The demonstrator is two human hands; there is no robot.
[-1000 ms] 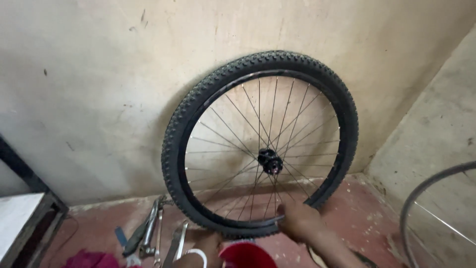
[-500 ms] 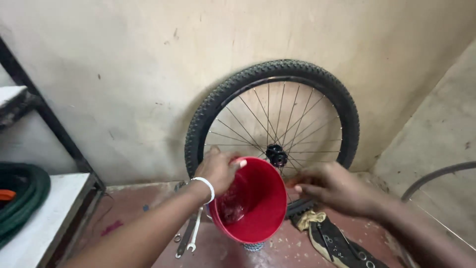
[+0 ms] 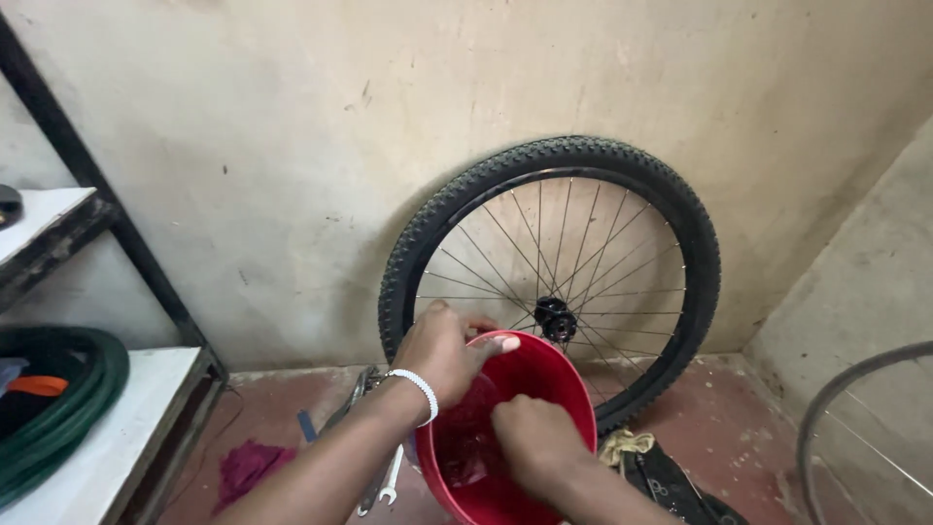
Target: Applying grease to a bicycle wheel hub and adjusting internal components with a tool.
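A red plastic bucket [image 3: 544, 374] is tilted toward me low in the middle of the view. My left hand [image 3: 442, 348], with a white bracelet at the wrist, grips its upper left rim. My right hand [image 3: 533, 445] reaches down inside the bucket with the fingers curled; what they touch is hidden. Behind the bucket a bicycle wheel [image 3: 554, 282] with a knobby black tyre, thin spokes and a black hub leans against the pale wall.
Wrenches [image 3: 384, 481] and a magenta rag [image 3: 248, 467] lie on the red floor at left. A dark metal shelf [image 3: 146, 408] holds a coiled green hose [image 3: 63, 408]. Another wheel rim [image 3: 855, 428] stands at the right edge, a dark shoe [image 3: 671, 481] beside the bucket.
The bucket has come up from the floor into both hands. My right hand moved from beside the rim into the bucket. The view has shifted left and closer.
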